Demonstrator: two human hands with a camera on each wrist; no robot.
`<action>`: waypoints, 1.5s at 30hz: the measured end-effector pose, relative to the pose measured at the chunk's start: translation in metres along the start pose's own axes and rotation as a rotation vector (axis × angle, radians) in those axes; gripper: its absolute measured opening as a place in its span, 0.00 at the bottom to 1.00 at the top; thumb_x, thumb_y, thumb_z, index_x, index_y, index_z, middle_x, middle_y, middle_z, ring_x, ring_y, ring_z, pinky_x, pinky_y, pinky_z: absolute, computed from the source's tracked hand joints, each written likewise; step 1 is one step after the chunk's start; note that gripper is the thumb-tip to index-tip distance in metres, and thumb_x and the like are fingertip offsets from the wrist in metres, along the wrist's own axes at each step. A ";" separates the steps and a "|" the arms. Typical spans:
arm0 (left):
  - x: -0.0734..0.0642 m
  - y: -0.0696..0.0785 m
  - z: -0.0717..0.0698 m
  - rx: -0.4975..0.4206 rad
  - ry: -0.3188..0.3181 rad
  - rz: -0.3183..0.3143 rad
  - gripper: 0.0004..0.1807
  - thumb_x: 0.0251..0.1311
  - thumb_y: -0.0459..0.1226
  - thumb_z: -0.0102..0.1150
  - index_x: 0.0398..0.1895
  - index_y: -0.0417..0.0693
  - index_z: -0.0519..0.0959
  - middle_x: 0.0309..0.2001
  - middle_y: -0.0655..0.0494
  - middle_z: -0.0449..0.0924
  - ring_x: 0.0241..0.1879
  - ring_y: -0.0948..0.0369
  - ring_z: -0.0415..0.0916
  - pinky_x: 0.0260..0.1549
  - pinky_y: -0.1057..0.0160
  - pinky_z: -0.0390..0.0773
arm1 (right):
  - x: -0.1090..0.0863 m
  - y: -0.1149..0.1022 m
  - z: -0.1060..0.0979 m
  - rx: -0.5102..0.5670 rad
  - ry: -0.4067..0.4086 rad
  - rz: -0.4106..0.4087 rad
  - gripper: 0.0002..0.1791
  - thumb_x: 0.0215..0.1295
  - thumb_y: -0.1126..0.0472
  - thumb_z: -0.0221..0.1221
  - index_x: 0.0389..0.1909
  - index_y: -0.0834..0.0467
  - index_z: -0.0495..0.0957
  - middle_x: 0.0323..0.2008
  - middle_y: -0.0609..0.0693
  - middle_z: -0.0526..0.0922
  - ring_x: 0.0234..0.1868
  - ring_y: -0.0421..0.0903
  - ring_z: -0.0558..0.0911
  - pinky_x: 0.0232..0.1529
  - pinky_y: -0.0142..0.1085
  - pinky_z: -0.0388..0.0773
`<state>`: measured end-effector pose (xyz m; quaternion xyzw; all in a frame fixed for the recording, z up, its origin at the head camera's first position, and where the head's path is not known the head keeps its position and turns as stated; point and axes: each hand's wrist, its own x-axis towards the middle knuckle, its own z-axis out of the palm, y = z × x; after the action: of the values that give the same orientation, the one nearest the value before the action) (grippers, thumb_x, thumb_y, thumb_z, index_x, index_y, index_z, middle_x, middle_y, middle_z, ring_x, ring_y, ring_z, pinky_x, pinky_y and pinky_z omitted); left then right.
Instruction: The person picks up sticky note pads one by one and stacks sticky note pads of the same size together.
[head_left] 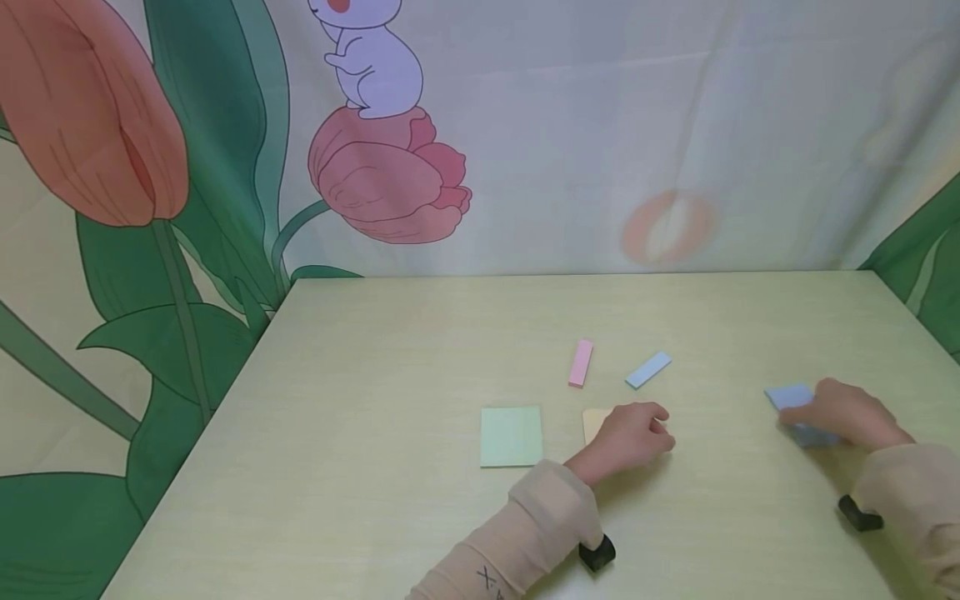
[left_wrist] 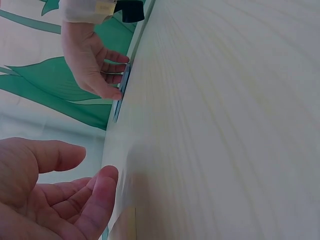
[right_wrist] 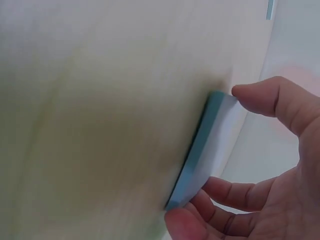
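My right hand grips a blue pad of sticky notes at the table's right side. In the right wrist view, the thumb is at one end of the pad and the fingers are at the other, low over the tabletop. My left hand hovers above a pale yellow sticky note pad and covers most of it. Its fingers are loosely bent, with a gap between thumb and fingertips and nothing held. Left of it lies a square light green sticky note pad.
A narrow pink note strip pad and a narrow blue one lie beyond the left hand. All rest on a pale wooden table. Behind the table hangs a cloth printed with tulips and a white animal.
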<state>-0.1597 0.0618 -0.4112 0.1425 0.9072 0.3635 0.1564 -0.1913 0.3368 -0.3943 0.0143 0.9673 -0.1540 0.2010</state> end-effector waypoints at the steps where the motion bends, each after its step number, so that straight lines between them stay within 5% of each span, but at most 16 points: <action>1: 0.000 0.000 0.000 0.001 0.001 0.002 0.17 0.52 0.38 0.55 0.47 0.48 0.75 0.36 0.60 0.81 0.29 0.70 0.73 0.28 0.76 0.68 | 0.000 -0.001 0.001 0.001 -0.006 0.005 0.39 0.47 0.39 0.56 0.38 0.75 0.63 0.27 0.60 0.68 0.28 0.51 0.68 0.24 0.34 0.65; 36: 0.000 0.006 0.005 0.005 0.001 -0.013 0.15 0.51 0.38 0.56 0.45 0.47 0.77 0.35 0.60 0.80 0.32 0.70 0.73 0.31 0.76 0.69 | -0.017 -0.064 0.029 -0.008 -0.046 -0.033 0.46 0.45 0.37 0.58 0.46 0.76 0.58 0.32 0.62 0.69 0.32 0.52 0.69 0.29 0.38 0.68; 45: 0.001 0.005 0.007 0.036 0.018 0.025 0.14 0.50 0.37 0.55 0.42 0.47 0.78 0.32 0.61 0.80 0.29 0.72 0.71 0.28 0.78 0.67 | -0.018 -0.073 0.034 0.021 0.013 -0.073 0.44 0.48 0.34 0.54 0.43 0.74 0.63 0.32 0.61 0.72 0.31 0.51 0.70 0.28 0.36 0.68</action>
<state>-0.1569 0.0700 -0.4127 0.1535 0.9131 0.3504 0.1412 -0.1682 0.2582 -0.3954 -0.0180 0.9669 -0.1710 0.1887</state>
